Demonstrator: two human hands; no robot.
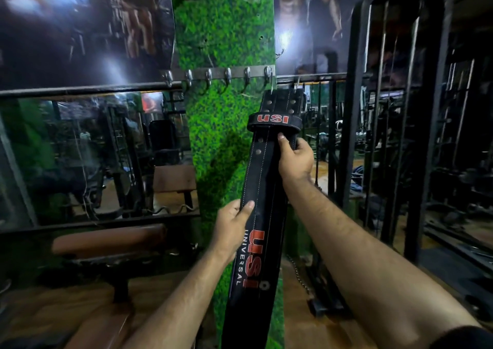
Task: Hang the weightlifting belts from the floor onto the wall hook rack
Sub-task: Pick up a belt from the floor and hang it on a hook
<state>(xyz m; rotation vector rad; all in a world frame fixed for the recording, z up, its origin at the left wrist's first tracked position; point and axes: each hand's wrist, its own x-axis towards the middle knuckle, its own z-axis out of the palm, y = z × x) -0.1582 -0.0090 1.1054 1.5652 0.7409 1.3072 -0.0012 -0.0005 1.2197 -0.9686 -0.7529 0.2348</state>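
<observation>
- Nearest the viewer, below both sets of fingers, the weightlifting belt (256, 215) hangs as a long black strap down past the bottom of the frame, red "USI" and white "UNIVERSAL" lettering running along it.
- On the belt's left edge, the left hand (230, 228) has its fingers (246, 206) curled round the strap, thumb over the front, probably to stop the loose length from swinging.
- Higher up, the right hand (294, 159) grips the right edge with its fingers (282, 142) wrapped on, just beneath the keeper loop printed "USI"; this looks like the steering hold for the top end.
- Above those fingers, the belt's top, with rivets and white stitching, sits at the rightmost hook of the wall hook rack (221, 74); whether the buckle is already caught there cannot be told.
- Left of that end, the rack's other hooks hang bare on a metal strip fixed across a green, grass-patterned pillar (226, 34).
- Beyond, a brown padded bench (106, 239) stands low to the left, and dark machine frames (400, 108) rise to the right.
</observation>
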